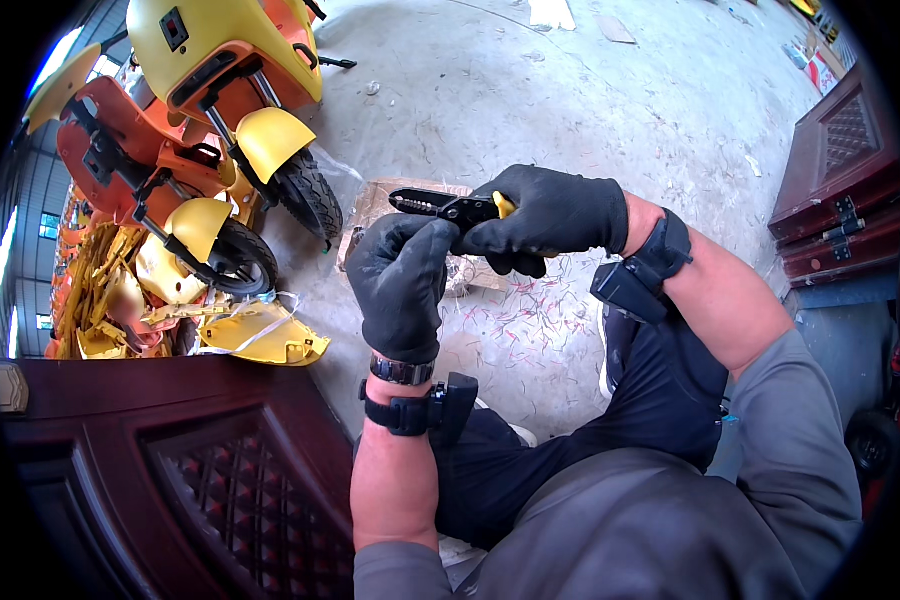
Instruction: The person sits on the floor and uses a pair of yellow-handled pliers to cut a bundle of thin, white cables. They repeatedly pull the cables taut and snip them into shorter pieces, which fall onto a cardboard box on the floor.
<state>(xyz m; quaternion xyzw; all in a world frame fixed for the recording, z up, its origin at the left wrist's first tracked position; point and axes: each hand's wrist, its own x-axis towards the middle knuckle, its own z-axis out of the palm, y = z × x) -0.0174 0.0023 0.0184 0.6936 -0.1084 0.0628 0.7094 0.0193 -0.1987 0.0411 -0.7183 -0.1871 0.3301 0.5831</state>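
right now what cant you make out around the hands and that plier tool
Head view only:
- What the left hand pinches: hidden by its gloved fingers.
- Handles of the wire stripper: mostly covered by the right hand.
- Cardboard piece: partly behind both hands.
- Scooters: cut off at the frame's edge.

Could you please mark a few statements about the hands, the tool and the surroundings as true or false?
1. The right hand grips black pliers with a yellow handle. True.
2. Both hands are bare. False: both wear black gloves.
3. The left hand has its fingertips up at the pliers. True.
4. The scooters at upper left are blue. False: they are orange and yellow.
5. The floor is carpeted. False: it is bare concrete with short pinkish scraps on it.
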